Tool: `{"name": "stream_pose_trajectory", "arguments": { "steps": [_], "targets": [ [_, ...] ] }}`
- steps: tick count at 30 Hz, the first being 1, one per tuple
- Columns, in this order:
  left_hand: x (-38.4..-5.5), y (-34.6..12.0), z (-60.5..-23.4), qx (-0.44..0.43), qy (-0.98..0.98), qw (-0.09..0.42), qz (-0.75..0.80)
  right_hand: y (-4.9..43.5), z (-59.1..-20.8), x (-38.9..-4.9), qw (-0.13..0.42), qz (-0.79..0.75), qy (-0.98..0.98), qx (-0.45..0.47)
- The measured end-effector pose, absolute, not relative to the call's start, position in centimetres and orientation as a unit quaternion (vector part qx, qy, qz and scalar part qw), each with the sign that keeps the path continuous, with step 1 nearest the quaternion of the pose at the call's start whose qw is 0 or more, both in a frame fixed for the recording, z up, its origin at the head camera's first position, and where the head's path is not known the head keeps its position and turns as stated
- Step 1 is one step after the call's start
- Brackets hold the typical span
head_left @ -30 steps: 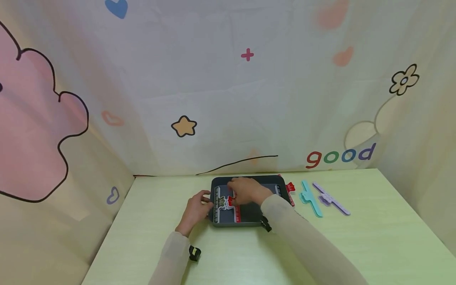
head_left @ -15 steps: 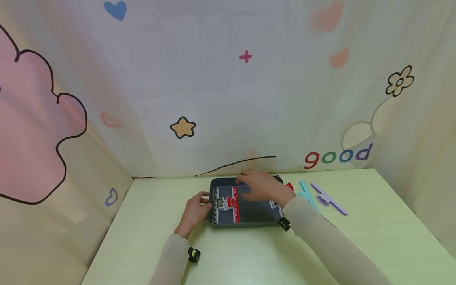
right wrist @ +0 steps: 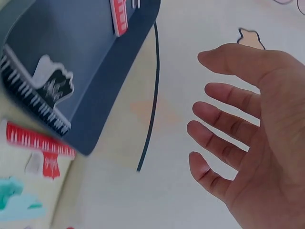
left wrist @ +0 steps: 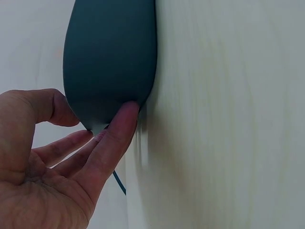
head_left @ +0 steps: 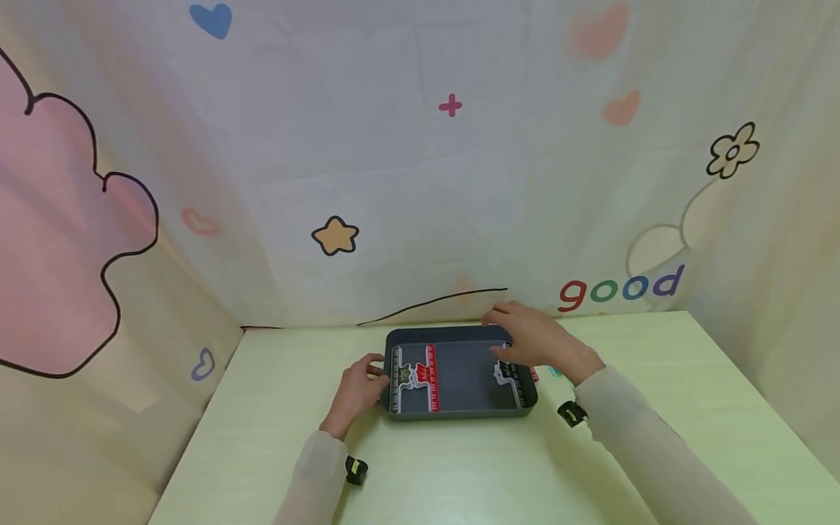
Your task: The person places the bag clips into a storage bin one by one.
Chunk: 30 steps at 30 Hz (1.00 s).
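Note:
A dark grey tray [head_left: 466,379] lies on the table. My left hand [head_left: 354,390] grips its left end, thumb and fingers round the rim [left wrist: 112,62] in the left wrist view. Inside, at the left, are a black piano-key clip [head_left: 396,397] and a red piano-key clip [head_left: 432,397]. Another black clip [right wrist: 35,95] leans along the tray's right wall. My right hand [head_left: 538,339] hovers over the tray's right end, fingers spread, holding nothing. Just outside the right wall lies a second red clip [right wrist: 40,140], mostly hidden in the head view.
A teal clip [right wrist: 19,200] lies right of the tray, largely covered by my right hand in the head view. The pale table [head_left: 295,350] meets a printed curtain [head_left: 407,182] close behind the tray.
My right hand has let go of the red clip at the tray's left and moved right, past the tray's middle, now covering the purple clip. The left hand stays at the tray.

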<state>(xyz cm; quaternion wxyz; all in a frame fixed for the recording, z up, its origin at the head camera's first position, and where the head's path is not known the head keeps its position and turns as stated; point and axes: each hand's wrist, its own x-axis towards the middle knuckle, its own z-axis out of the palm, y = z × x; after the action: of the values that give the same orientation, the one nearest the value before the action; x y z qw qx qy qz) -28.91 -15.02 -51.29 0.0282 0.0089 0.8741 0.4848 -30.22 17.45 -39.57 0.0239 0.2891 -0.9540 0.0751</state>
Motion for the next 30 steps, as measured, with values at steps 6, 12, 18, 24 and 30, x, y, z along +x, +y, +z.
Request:
{"name": "stream_pose_trajectory", "arguments": {
  "steps": [6,12,18,24,30],
  "targets": [
    [-28.7,-15.0,-51.1,0.006,0.874,0.027,0.485,19.8,-39.8,-29.9,0.041,0.081,-0.958,0.273],
    [-28.9,-14.9,-51.2,0.009,0.875,0.026,0.483,22.1,-40.6,-29.5,0.038,0.085,-0.964,0.248],
    [-29.0,-14.9,-51.3,0.008,0.875,0.028,0.484,24.9,-41.4,-29.6,0.041,0.077,-0.967,0.238],
    [-29.1,-14.9,-51.3,0.009,0.874,0.031,0.484,27.1,-41.6,-29.5,0.029,0.082,-0.972,0.22],
    [-29.1,-14.9,-51.5,0.008,0.872,0.034,0.488,29.3,-42.3,-29.4,0.012,0.09,-0.975,0.202]
  ]
}}
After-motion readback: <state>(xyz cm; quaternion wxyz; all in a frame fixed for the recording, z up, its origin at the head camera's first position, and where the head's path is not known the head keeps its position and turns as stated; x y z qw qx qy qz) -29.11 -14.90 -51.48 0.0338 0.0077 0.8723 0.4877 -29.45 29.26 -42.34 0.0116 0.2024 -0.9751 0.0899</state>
